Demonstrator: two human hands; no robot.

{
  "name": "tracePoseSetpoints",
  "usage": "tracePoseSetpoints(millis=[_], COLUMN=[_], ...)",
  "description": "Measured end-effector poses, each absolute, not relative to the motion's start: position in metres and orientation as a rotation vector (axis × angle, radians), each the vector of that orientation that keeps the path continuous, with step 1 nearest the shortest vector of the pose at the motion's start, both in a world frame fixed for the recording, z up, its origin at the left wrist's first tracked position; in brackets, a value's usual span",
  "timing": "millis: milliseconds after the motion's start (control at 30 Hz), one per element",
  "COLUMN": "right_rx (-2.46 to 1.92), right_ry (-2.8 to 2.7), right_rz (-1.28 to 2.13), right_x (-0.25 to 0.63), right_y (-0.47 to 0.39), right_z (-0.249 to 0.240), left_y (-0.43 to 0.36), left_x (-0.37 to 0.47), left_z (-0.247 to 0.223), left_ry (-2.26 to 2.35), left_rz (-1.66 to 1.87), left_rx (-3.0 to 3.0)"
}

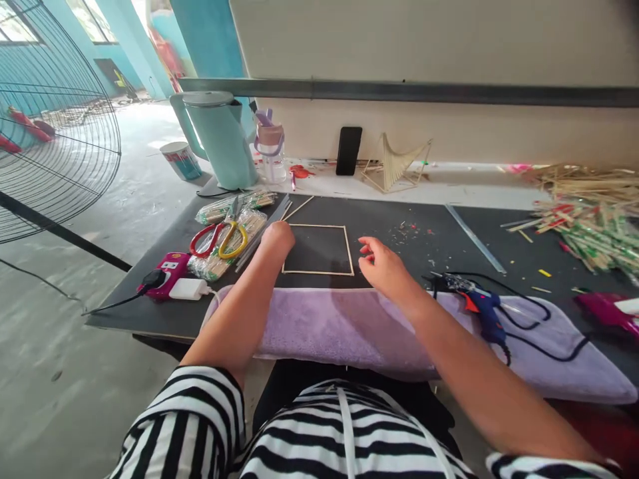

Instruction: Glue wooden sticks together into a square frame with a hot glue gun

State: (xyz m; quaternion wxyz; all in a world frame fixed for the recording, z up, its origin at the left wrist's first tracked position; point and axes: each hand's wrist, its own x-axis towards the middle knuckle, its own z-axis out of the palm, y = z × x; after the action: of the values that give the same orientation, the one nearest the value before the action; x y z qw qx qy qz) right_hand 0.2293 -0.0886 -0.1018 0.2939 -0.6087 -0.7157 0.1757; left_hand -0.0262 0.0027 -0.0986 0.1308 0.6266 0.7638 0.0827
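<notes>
A rectangle of thin wooden sticks (318, 273) lies flat on the dark tabletop in front of me. My left hand (278, 238) is at its upper left corner, beside some loose sticks and grey metal strips (249, 249). The fingers of that hand are turned away and hidden, so I cannot see what they touch. My right hand (383, 265) hovers just right of the rectangle, its fingers loosely bent and apart with nothing in them. Red and yellow scissors (232, 229) rest on plastic-wrapped stick packs (212, 265) to the left.
A purple towel (319, 326) covers the front edge, with a blue glue gun (486, 316) on it. A teal pitcher (224, 143), a bottle (271, 150), a phone (349, 151) and a stick model (397, 163) stand behind. Loose sticks (599, 226) pile up right; a power strip (170, 273) sits left.
</notes>
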Motion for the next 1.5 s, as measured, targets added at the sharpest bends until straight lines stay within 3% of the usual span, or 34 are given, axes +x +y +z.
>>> tracePoseSetpoints(millis=[233,433,600,767,1000,1233,1500], right_rx=[-1.858,-1.823,-1.801,-1.754,-1.495,-1.252,-1.232], right_ry=[-1.736,-1.586,-1.602,-1.568,-1.299,-1.353,-1.412], right_rz=[0.698,0.929,0.916,0.943,1.320,1.315,1.269], right_x=[0.228,0.231,0.233,0.234,0.231,0.234,0.231], right_y=[-0.054,-0.061,-0.057,-0.054,-0.066,-0.070,-0.076], right_z=[-0.119,-0.118,-0.121,-0.126,-0.117,-0.118,-0.116], left_y=[-0.002,-0.013,-0.024,-0.026,-0.032,-0.033,-0.039], left_x=[-0.040,-0.043,-0.035,-0.030,-0.031,-0.031,-0.027], left_z=[-0.102,-0.094,-0.093,-0.094,-0.082,-0.080,-0.076], left_ry=[2.288,2.167,1.806,1.678,1.445,1.377,1.559], left_rz=[0.160,0.472,0.849,0.924,1.075,1.339,1.398], left_rx=[1.745,1.532,1.240,1.231,1.307,1.404,1.565])
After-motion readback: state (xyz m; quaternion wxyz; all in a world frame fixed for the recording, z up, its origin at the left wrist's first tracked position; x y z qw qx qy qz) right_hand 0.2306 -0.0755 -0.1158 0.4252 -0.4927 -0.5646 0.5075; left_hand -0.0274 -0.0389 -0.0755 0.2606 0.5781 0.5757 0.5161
